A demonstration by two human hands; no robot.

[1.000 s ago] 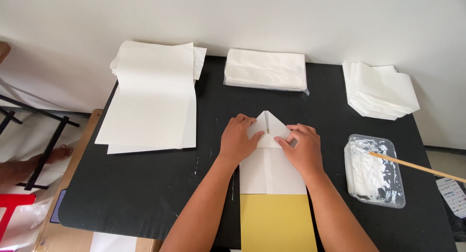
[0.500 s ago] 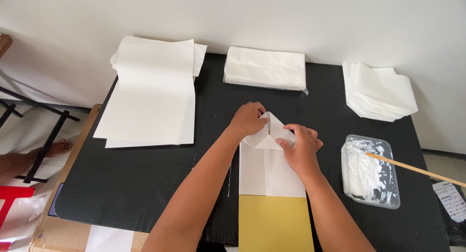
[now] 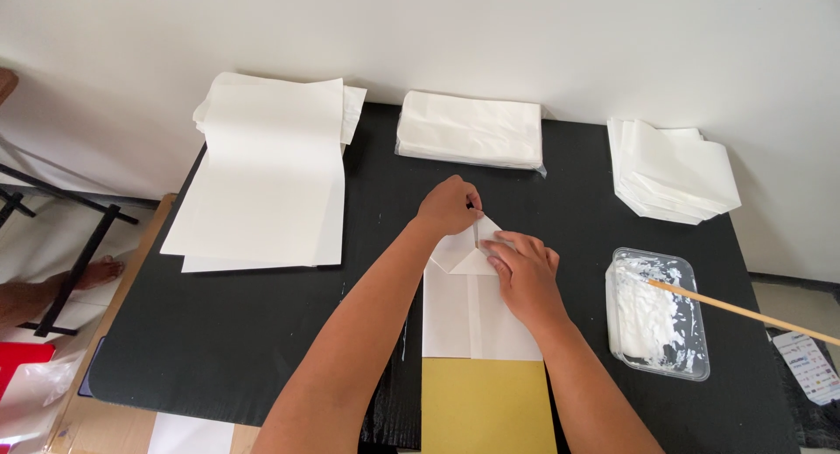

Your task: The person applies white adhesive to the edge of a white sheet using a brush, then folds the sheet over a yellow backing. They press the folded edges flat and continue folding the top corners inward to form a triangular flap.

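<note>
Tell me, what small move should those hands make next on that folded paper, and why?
Probably press the flap flat. The left hand pinches the tip of the triangular flap, which is lifted off the white paper, while the right hand holds it down beside the fold.

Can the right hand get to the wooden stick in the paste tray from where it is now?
Probably yes. The right hand lies flat on the folded white paper, and the clear tray with the wooden stick sits just to its right. Only bare black table shows between them, though the hand would have to leave the paper.
</note>
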